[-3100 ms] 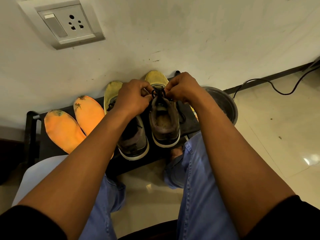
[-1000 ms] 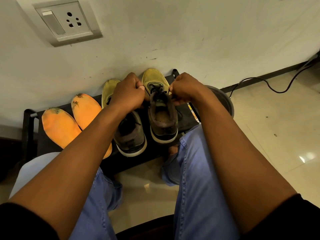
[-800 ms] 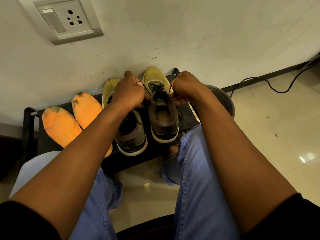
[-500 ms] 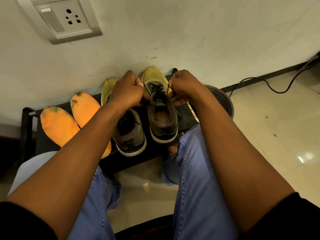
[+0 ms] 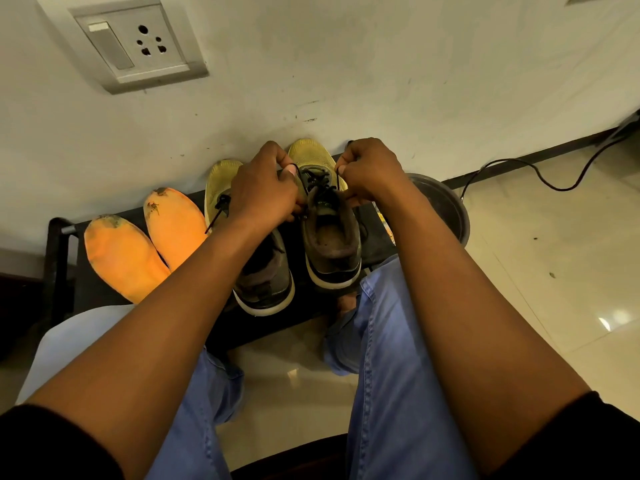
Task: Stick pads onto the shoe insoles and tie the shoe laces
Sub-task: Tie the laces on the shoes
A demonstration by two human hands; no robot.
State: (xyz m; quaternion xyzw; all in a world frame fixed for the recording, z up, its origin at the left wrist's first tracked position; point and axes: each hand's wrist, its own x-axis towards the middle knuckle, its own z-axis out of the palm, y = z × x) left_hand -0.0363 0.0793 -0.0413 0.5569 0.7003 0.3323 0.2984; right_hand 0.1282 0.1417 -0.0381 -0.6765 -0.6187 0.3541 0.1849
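Shoe laces (image 5: 317, 178) on the right-hand shoe (image 5: 329, 230) are stretched out to either side, which looks like the tightening pull of a knot. The left hand (image 5: 263, 195) is clamped on one black strand at the shoe's left side, and the right hand (image 5: 372, 174) pinches the other strand just above the tongue; holding them apart and level would keep the tension even across the eyelets. That shoe stands on a low black surface (image 5: 374, 233) against the wall, toe to the wall, so its open collar faces the person and the lacing sits within easy reach. It has a yellow knit toe, a dark worn upper and a pale sole edge. Its twin, the left-hand shoe (image 5: 263, 275), sits just beside it with a loose lace end (image 5: 216, 216) trailing out. Two orange insoles (image 5: 145, 244) lie side by side further left, scuffed dark at the toes; no pads show on them.
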